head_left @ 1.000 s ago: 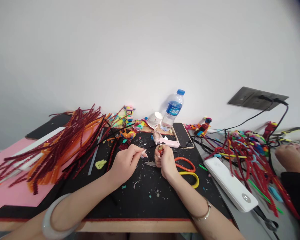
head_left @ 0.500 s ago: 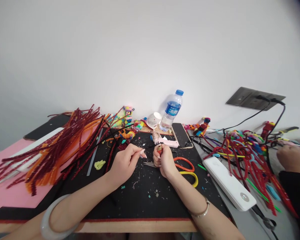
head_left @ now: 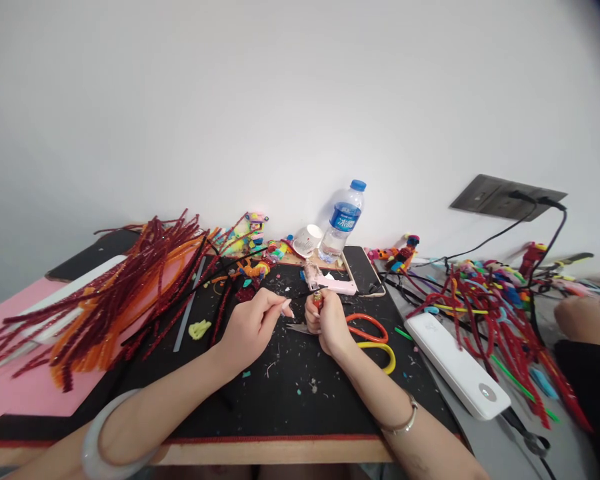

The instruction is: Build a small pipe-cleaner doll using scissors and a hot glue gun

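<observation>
My left hand (head_left: pixel 253 327) pinches a thin black pipe cleaner (head_left: pixel 220 267) that runs up and left over the black mat (head_left: pixel 290 393). My right hand (head_left: pixel 327 323) is closed round a small red and gold craft piece (head_left: pixel 319 298), held upright close to the left fingertips. The black strand's near end reaches that piece. Scissors with orange and yellow handles (head_left: pixel 367 333) lie just right of my right hand, their blades under it. A pink glue gun (head_left: pixel 337 285) lies right behind the hands.
A heap of dark red and orange pipe cleaners (head_left: pixel 105 293) covers the left. A water bottle (head_left: pixel 341 220), a phone (head_left: pixel 363 270) and small figures stand at the back. A white power bank (head_left: pixel 457 367), more pipe cleaners and another person's hand (head_left: pixel 583 317) are on the right.
Both hands have stayed almost still, shifting only slightly toward the back. The other person's hand on the right moved a little.
</observation>
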The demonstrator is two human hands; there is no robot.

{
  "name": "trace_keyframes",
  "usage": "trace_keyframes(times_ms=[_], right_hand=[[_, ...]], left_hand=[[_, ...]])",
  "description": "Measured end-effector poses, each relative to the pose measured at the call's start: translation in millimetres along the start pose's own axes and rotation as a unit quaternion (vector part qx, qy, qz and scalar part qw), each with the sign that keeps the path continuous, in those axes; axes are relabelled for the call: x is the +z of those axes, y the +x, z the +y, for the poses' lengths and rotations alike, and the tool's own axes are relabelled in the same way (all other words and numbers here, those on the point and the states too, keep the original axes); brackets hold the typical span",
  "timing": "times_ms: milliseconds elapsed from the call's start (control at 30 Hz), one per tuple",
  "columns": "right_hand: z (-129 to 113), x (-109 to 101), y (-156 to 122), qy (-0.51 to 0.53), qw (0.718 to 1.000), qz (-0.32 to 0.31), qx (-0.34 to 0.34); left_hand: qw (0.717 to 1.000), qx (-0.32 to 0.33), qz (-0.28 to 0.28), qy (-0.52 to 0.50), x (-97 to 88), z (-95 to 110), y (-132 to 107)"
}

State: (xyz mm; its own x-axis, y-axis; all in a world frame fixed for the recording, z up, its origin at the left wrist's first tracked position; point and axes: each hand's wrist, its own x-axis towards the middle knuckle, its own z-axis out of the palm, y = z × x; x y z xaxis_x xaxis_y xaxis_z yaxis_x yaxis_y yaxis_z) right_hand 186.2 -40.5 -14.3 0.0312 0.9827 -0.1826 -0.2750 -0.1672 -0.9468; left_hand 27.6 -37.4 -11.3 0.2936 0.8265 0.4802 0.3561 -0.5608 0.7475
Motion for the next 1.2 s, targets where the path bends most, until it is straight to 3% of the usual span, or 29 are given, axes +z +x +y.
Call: trace_keyframes(times_ms=[367, 933, 1200], right_hand=[[3.5, -0.2, -0.3, -0.019, 1.000, -0.015, -0.002], [-6.3, -0.6, 2.0, 0.052, 0.998, 0.034, 0.026], [-10.1, 1.8, 0.2, 0.106, 0.993, 0.001, 0.054]], left_hand=[[1.000, 0.013, 0.001, 0.010, 0.2, -0.5, 0.4], [0.999, 0.037, 0.001, 0.005, 0.3, -2.6, -0.2], [0.999, 0.002, 0.009, -0.035, 0.6, -1.1, -0.3]])
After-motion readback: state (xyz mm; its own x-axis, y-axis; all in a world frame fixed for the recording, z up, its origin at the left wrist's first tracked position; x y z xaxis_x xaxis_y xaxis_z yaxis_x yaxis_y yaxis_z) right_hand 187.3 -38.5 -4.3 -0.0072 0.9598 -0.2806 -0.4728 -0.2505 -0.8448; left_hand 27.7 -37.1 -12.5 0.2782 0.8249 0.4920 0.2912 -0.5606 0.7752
